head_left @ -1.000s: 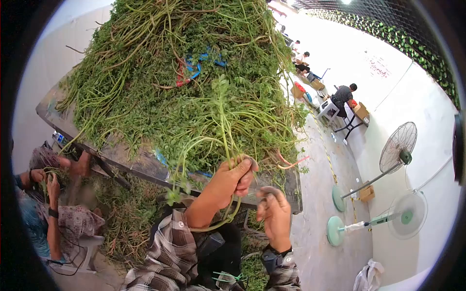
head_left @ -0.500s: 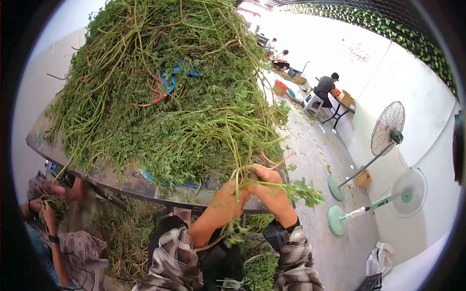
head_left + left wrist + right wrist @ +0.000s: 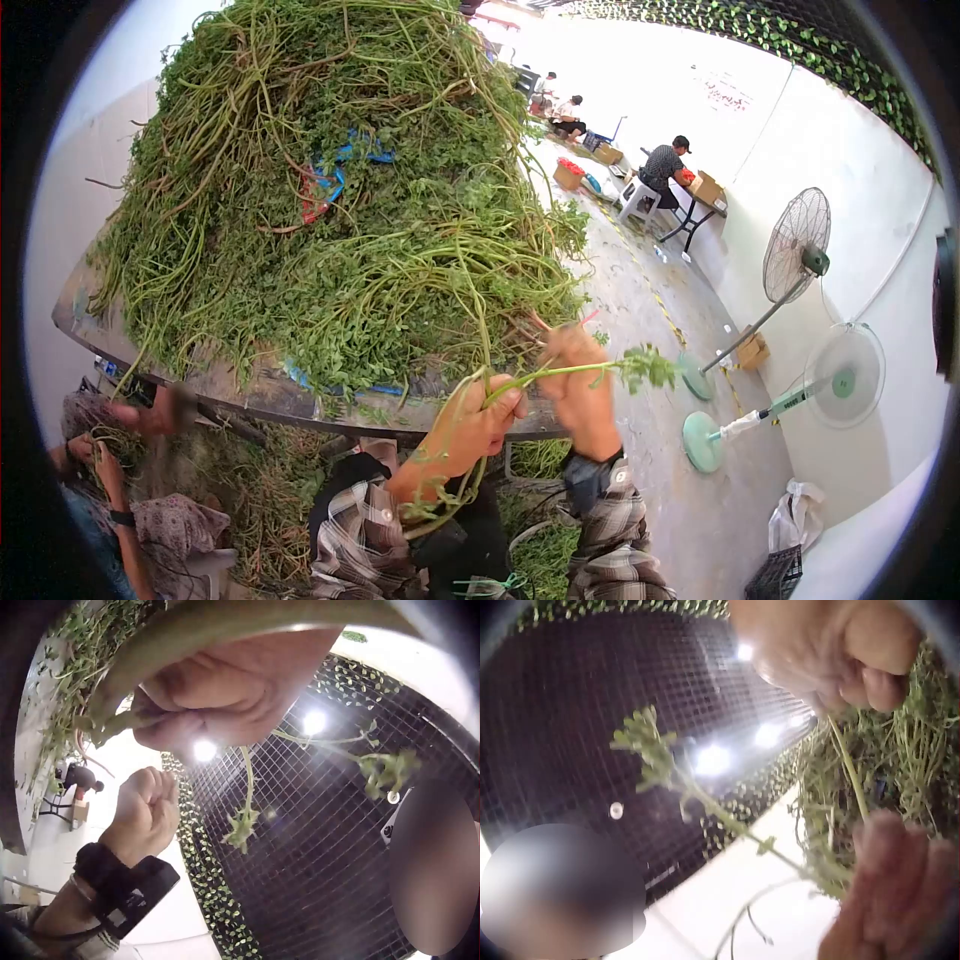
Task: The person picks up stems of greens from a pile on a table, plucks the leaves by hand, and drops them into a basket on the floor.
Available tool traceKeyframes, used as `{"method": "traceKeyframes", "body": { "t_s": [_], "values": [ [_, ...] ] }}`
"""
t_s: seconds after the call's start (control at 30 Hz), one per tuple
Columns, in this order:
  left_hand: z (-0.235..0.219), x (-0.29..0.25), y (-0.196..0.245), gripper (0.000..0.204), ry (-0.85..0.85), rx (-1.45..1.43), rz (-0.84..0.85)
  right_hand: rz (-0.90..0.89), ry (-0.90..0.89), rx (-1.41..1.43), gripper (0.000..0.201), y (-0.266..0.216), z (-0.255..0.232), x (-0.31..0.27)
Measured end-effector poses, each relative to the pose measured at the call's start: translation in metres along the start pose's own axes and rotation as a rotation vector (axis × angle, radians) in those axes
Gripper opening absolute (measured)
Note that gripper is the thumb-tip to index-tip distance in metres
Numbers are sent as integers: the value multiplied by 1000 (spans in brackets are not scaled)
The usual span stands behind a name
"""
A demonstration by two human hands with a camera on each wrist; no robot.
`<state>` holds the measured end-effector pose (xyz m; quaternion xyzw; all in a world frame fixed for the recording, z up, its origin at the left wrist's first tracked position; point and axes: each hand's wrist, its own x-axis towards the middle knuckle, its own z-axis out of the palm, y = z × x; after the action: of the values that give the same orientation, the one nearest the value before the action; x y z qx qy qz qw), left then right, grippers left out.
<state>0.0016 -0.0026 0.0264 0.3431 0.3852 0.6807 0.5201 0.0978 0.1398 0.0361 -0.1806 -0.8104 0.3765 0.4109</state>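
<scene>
In the head view my left hand (image 3: 472, 425) grips a few long green plant stems (image 3: 484, 340) in its curled fingers. One leafy sprig (image 3: 645, 368) sticks out rightward past my right hand, and other leafy ends hang beside the left wrist. My right hand (image 3: 578, 385) is raised to the right of the left, blurred in the head view. The left wrist view shows its fingers (image 3: 146, 799) curled in with no stem between them. In the right wrist view a bare stem (image 3: 847, 765) runs from the left hand up toward it, overlapping its lower edge.
A big heap of green plants (image 3: 330, 220) covers the table (image 3: 240, 385), with blue and red strips in it. Cut greens lie in a container (image 3: 545, 560) below. At left another person (image 3: 165, 530) sits handling stems. Standing fans (image 3: 800, 250) and seated people are at right.
A half second ago both hands met at the stems; my right hand has since moved up and away to the right. The left hand keeps its grip. The head view has shifted.
</scene>
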Motion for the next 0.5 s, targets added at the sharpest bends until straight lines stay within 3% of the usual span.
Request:
{"method": "traceKeyframes", "body": {
  "t_s": [0.07,0.17,0.23,0.27,0.33,0.4,0.5],
  "values": [
    [0,-2,-1,26,18,54,19,417,428,825,20,-6,-11,13],
    [-13,-5,2,28,108,26,64,411,478,816,21,8,-56,28],
    [-17,-3,6,27,251,-10,104,385,220,782,25,-8,-62,18],
    [-17,-2,5,26,275,6,109,406,198,759,20,-13,-49,6],
    [-12,-1,4,25,296,60,124,423,-94,579,19,-28,-33,-8],
    [-9,1,0,24,314,119,136,494,-258,660,28,-41,-19,-18],
    [-9,7,-7,20,362,326,192,499,-328,608,28,-48,3,-23]
  ]
}}
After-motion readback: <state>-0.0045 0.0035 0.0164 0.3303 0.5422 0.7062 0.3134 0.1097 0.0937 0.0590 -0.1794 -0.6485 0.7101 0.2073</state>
